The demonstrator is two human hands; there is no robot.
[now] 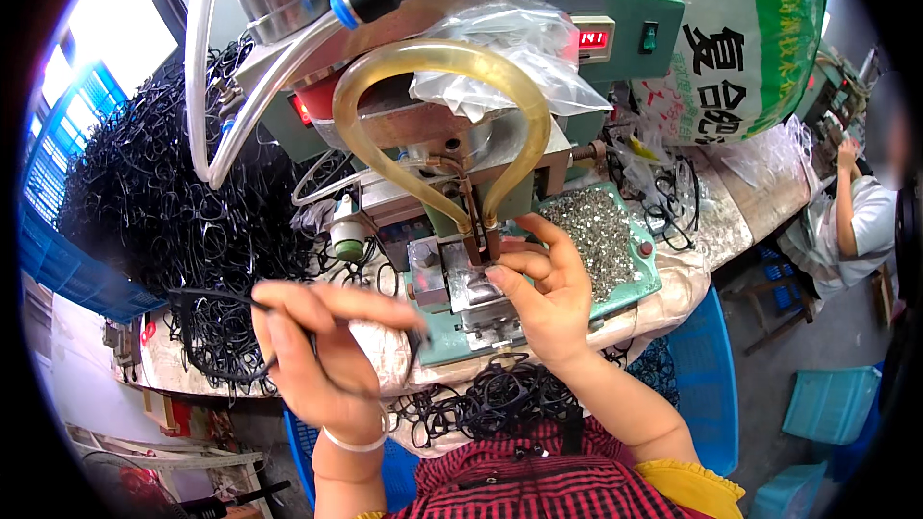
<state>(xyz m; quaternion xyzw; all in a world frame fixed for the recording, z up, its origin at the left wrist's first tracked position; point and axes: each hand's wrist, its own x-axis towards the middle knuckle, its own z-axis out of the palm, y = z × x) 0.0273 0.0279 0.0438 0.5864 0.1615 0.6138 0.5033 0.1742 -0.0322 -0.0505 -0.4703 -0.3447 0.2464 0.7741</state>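
Observation:
My left hand (322, 351), blurred by motion, is closed on a black plastic eyeglass frame (216, 293) that sticks out to the left of my fingers. My right hand (553, 293) is at the metal fixture (476, 286) of the bench machine, just under its narrow press head (478, 231). The right thumb and fingers are bent together at the fixture's edge; whatever lies between them is too small or hidden to make out. A green tray (649, 274) heaped with small metal pieces (586, 231) lies just right of this hand.
A big pile of black eyeglass frames (192, 192) fills a blue basket (58, 240) at left. More frames (500, 399) lie at my lap, above a blue bin (716, 375). A yellowish hose (538, 115) loops before the press. A co-worker (851, 211) sits at far right.

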